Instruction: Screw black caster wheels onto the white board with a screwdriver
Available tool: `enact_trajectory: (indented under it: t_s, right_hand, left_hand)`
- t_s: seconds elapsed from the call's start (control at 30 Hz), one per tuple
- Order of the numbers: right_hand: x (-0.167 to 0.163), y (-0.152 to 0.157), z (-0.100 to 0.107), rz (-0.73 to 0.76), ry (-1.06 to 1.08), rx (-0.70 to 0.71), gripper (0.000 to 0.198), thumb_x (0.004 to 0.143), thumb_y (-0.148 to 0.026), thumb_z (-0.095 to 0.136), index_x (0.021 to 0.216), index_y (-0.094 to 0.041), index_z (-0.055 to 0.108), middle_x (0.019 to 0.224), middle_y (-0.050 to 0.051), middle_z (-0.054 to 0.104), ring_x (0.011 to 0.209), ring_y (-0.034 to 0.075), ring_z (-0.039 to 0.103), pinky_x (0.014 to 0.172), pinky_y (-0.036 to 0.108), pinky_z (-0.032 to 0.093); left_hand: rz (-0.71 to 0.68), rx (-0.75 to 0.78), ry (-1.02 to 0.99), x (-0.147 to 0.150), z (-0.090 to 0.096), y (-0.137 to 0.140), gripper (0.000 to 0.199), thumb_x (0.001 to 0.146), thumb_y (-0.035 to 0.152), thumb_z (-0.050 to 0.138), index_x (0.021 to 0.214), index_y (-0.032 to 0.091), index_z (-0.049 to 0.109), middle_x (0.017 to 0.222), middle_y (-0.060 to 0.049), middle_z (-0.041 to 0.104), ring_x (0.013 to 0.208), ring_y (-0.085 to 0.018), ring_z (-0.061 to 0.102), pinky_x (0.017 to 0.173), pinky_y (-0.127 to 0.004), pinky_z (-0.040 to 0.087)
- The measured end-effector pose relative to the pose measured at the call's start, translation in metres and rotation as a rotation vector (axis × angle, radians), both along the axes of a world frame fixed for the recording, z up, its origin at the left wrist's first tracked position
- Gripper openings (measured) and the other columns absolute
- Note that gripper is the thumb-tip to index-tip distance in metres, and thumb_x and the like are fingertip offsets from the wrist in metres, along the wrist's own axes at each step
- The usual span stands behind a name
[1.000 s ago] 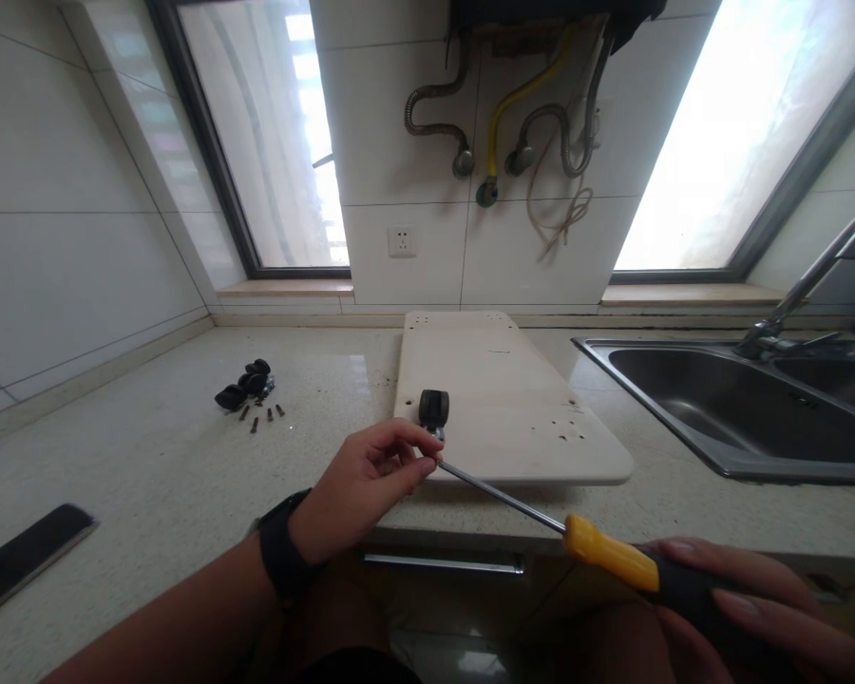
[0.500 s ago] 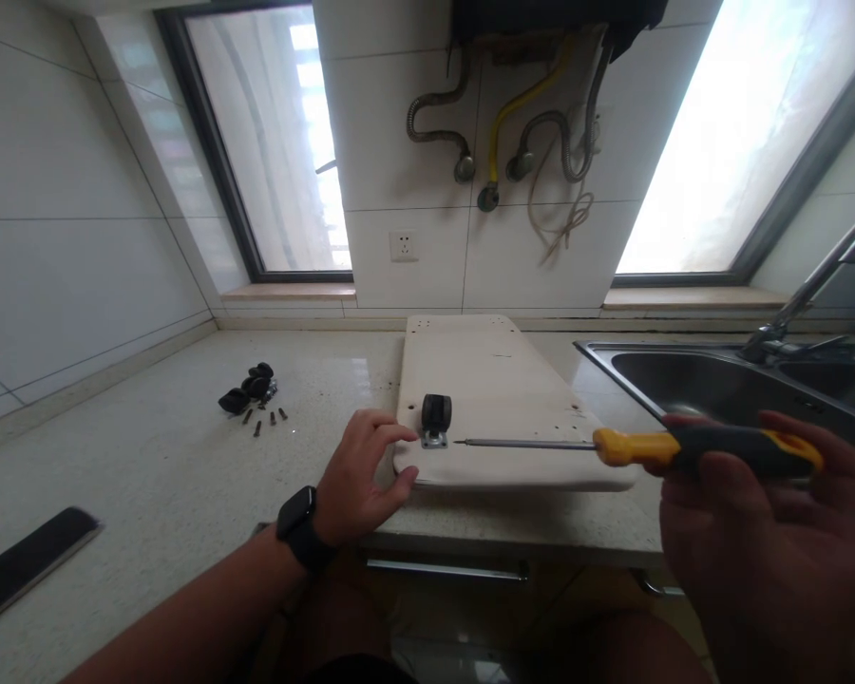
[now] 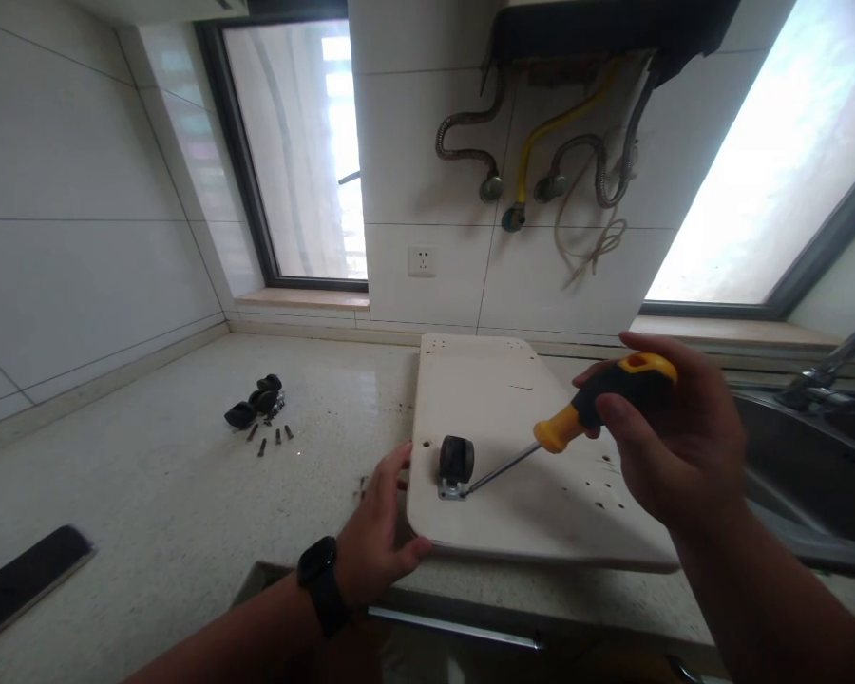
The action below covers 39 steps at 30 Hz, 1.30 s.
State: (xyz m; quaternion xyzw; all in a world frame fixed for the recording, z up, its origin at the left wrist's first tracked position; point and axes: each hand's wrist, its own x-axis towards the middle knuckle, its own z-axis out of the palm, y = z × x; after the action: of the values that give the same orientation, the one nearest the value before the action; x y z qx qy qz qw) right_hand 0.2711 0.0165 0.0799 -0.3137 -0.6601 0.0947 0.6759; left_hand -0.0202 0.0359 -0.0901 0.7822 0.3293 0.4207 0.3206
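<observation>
A black caster wheel (image 3: 457, 459) with a metal plate stands on the pale board (image 3: 499, 527), near its front left corner. My right hand (image 3: 674, 437) is closed around the yellow and black handle of a screwdriver (image 3: 560, 429). Its shaft slants down to the left, and the tip meets the right side of the caster's plate. My left hand (image 3: 381, 532) grips the board's front left corner, fingers along the left edge and thumb at the front. Several holes show in the board's surface.
More black casters (image 3: 260, 401) lie on the speckled counter (image 3: 185, 513) at left, with several screws (image 3: 277, 436) beside them. A dark flat bar (image 3: 28, 579) lies at far left. A steel sink (image 3: 790, 475) with a faucet is at right. Hoses hang above.
My right hand has moved left and up, tilting the screwdriver so its tip is now at the caster plate. My left hand has closed in on the board's corner. The camera view has shifted.
</observation>
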Motion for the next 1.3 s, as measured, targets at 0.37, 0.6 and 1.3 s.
enact_trajectory:
  t_s: [0.37, 0.6, 1.3]
  right_hand:
    - [-0.004, 0.016, 0.008, 0.015, -0.125, -0.083, 0.053, 0.087, -0.025, 0.077, 0.137, -0.03, 0.061, 0.098, 0.005, 0.073, 0.086, 0.022, 0.071, 0.072, 0.037, 0.063]
    - [-0.007, 0.009, 0.013, 0.056, -0.178, -0.071, 0.057, 0.086, -0.015, 0.075, 0.139, -0.031, 0.061, 0.102, 0.006, 0.07, 0.092, 0.022, 0.069, 0.076, 0.035, 0.061]
    - [-0.024, 0.003, 0.058, 0.155, -0.626, -0.213, 0.058, 0.097, -0.023, 0.064, 0.149, -0.04, 0.048, 0.123, 0.007, 0.067, 0.108, 0.024, 0.069, 0.092, 0.042, 0.059]
  left_hand:
    - [-0.066, -0.007, 0.005, -0.007, -0.009, 0.013, 0.112, 0.079, 0.082, 0.062, 0.165, 0.032, 0.01, 0.17, -0.019, 0.016, 0.153, -0.047, 0.025, 0.12, -0.068, 0.028]
    - [-0.056, 0.021, 0.022, -0.009, -0.012, 0.014, 0.111, 0.08, 0.082, 0.061, 0.166, 0.034, 0.011, 0.171, -0.017, 0.016, 0.155, -0.047, 0.023, 0.122, -0.067, 0.025]
    - [-0.071, -0.01, 0.026, -0.009, -0.01, 0.012, 0.109, 0.082, 0.083, 0.058, 0.166, 0.034, 0.01, 0.173, -0.017, 0.012, 0.157, -0.046, 0.02, 0.124, -0.066, 0.024]
